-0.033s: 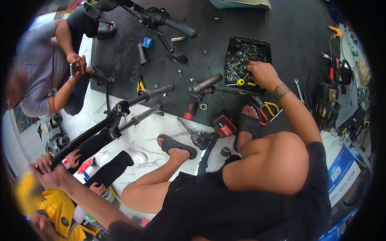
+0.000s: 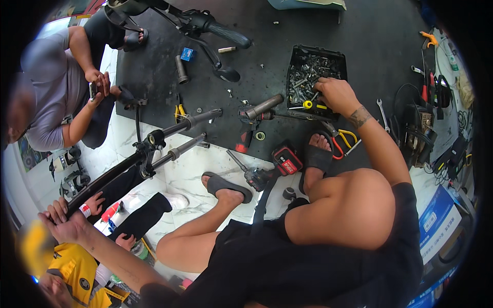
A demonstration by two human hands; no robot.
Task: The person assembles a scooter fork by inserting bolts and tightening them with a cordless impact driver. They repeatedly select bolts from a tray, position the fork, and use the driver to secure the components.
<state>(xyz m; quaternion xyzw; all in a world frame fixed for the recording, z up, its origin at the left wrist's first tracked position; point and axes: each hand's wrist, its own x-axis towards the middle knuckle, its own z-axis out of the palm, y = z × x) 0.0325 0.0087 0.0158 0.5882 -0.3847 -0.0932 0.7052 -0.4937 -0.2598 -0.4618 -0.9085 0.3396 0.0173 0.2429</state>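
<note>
L grip wrapped round blk fork tube, which runs fwd & right from it. R grip has fingertips in blk bin of loose bolts, can't tell if pinching any; yellow screwdriver just left of R grip, spanner to its right.

From over here, I see a dark patterned tattoo just behind the right hand, fainter marks farther behind the left hand, black short sleeves beyond both, and dark open-toed sandals.
</note>
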